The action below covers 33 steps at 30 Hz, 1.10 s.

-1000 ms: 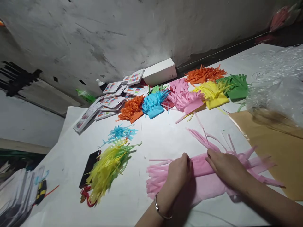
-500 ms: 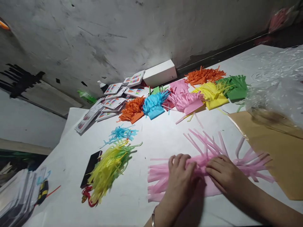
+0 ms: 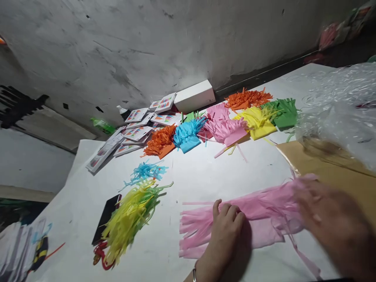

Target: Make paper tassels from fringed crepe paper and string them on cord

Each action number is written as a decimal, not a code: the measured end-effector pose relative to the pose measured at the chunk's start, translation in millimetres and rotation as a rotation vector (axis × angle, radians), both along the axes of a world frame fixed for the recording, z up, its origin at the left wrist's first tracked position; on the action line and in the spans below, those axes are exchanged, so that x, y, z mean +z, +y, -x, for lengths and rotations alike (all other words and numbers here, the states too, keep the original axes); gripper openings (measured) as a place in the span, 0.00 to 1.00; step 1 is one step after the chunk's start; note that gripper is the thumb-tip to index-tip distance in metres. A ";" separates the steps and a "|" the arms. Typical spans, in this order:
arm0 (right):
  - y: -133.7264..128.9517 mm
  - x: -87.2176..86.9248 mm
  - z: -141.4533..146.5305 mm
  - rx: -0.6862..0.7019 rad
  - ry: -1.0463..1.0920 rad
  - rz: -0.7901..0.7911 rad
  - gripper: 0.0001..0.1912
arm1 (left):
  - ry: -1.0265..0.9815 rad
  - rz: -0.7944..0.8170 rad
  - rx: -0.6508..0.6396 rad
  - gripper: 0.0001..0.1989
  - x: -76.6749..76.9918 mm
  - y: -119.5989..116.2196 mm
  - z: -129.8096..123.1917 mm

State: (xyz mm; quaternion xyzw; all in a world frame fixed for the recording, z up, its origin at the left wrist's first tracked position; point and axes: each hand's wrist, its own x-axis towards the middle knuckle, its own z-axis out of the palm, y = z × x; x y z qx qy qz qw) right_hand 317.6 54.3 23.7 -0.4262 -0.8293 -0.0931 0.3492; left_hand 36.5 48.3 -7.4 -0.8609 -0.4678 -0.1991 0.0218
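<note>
A fringed sheet of pink tissue paper [image 3: 261,207] lies across the white table near its front edge, its cut strips spread to the left. My left hand [image 3: 227,229] rests on the middle of it with fingers curled and pressed down on the paper. At the right end my right hand [image 3: 326,211] is blurred by motion, beside gathered pink strips; its fingers are too smeared to read. One loose pink strip trails down toward the front edge.
Fringed bundles in orange [image 3: 160,141], blue [image 3: 189,135], pink, yellow and green line the back. Printed packs [image 3: 136,133] and a white box [image 3: 195,96] stand behind. Yellow-green strips [image 3: 126,219] overlap a black phone [image 3: 106,219] at left. Brown paper [image 3: 326,168] and clear plastic [image 3: 337,113] lie right.
My right hand has moved right and toward the paper's end, and the pink strips there are drawn together to the right. My left hand stays on the paper. The view has shifted slightly.
</note>
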 end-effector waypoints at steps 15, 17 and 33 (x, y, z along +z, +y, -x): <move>-2.2 -33.0 60.2 0.191 -0.054 0.188 0.19 | -0.219 0.067 0.086 0.06 -7.1 -29.6 7.2; 6.5 -32.8 63.0 0.164 -0.086 0.220 0.19 | -0.217 0.156 0.194 0.07 -2.2 -27.6 5.5; 12.1 -22.5 78.5 0.358 -0.087 0.171 0.18 | 0.015 0.267 0.418 0.03 19.0 -7.0 -1.0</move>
